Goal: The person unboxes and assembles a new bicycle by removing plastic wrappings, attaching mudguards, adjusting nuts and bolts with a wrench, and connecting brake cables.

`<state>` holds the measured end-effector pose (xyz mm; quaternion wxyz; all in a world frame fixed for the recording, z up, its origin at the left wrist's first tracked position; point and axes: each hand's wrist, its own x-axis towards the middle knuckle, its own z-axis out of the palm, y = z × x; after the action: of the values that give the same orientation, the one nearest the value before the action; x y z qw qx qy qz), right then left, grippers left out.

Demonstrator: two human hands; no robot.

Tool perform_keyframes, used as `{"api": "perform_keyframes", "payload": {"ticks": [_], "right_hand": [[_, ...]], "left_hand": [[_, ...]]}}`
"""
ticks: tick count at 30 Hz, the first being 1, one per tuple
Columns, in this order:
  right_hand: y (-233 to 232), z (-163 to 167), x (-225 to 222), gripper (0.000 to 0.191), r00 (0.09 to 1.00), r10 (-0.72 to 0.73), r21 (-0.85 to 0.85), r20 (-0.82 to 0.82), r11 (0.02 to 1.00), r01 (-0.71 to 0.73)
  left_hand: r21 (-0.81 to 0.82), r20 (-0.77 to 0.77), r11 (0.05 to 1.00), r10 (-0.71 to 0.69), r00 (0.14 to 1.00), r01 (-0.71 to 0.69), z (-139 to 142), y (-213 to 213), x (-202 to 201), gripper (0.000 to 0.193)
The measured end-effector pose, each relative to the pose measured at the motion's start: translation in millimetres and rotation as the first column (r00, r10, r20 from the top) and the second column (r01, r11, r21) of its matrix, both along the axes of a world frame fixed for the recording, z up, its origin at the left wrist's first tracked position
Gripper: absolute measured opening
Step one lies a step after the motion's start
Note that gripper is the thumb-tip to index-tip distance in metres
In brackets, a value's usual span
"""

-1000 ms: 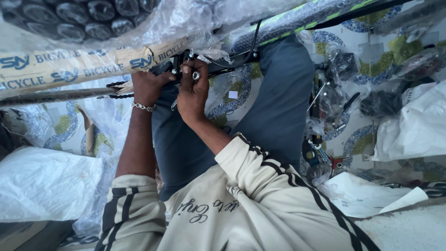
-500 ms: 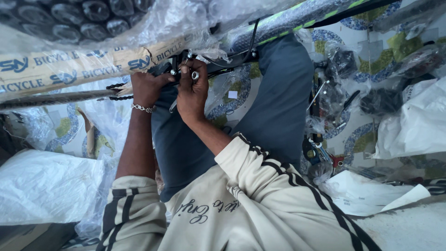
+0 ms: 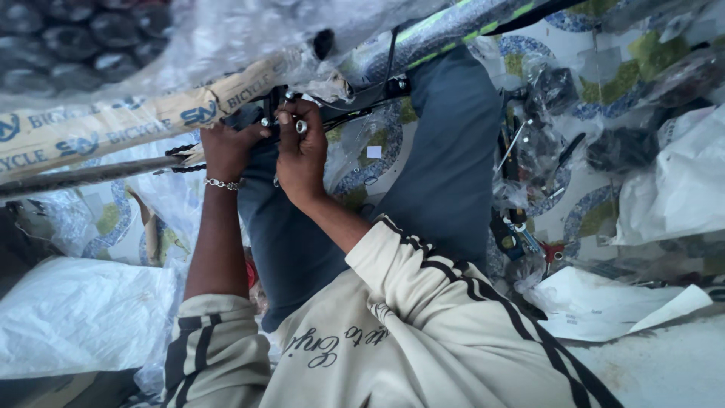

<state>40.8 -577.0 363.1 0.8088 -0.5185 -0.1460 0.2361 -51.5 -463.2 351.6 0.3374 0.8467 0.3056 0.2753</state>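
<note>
Nearest the camera are the person's cream sleeves with dark stripes and the dark blue trousers (image 3: 445,174). Both forearms extend away from the body toward the top of the frame.

The left hand (image 3: 226,147), which wears a thin chain bracelet (image 3: 221,183), is closed around the black bracket (image 3: 273,102) at its left side. The right hand (image 3: 302,147) sits just beside it, touching it or nearly so, with its fingers pinched on a small silver fastener (image 3: 301,126) at the same bracket. Both hands are equally near the part; the right hand covers the fastener directly.

The bracket lies directly beyond the fingertips, on the bicycle frame tube (image 3: 136,125), which is wrapped in tan paper. The long axis of the tube runs across the view from lower left to upper right, crosswise to both forearms. A green-striped tube (image 3: 445,26) continues to the right. Clear bubble wrap (image 3: 226,30) hangs over the tubes.

Beyond is the floor (image 3: 596,106), tiled in a blue and green pattern. Bagged black parts (image 3: 551,91), loose tools (image 3: 521,227) and white plastic sheeting (image 3: 672,181) lie on it to the right.
</note>
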Motion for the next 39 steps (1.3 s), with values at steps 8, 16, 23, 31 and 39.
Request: {"api": "perform_keyframes", "payload": {"ticks": [8,16,23,31,39], "right_hand": [[-2.0,0.7,3.3,0.009,1.000,0.026,-0.010,0.010,1.000,-0.025],[-2.0,-1.9,-2.4,0.010,0.999,0.025,0.022,-0.043,0.999,-0.024],[-2.8,-6.7,-0.7,0.012,0.996,0.054,0.007,-0.067,0.999,-0.054],[-3.8,-7.7,-1.1,0.015,0.998,0.034,-0.028,-0.061,0.999,-0.035],[-6.7,-4.9,0.9,0.013,0.997,0.054,-0.080,-0.054,0.995,-0.058]], "left_hand": [[0.143,-0.248,0.990,0.032,0.968,0.004,-16.4,9.5,-10.7,0.042],[-0.195,-0.081,0.970,0.134,0.988,-0.148,-15.4,5.4,-12.4,0.055],[-0.294,0.035,0.949,0.126,0.991,-0.110,-26.4,7.8,-16.6,0.056],[-0.305,-0.086,0.936,0.155,0.984,-0.174,-24.4,8.5,-20.9,0.047],[-0.331,0.138,0.943,0.092,0.986,-0.042,-38.8,8.3,-27.5,0.036]]}}
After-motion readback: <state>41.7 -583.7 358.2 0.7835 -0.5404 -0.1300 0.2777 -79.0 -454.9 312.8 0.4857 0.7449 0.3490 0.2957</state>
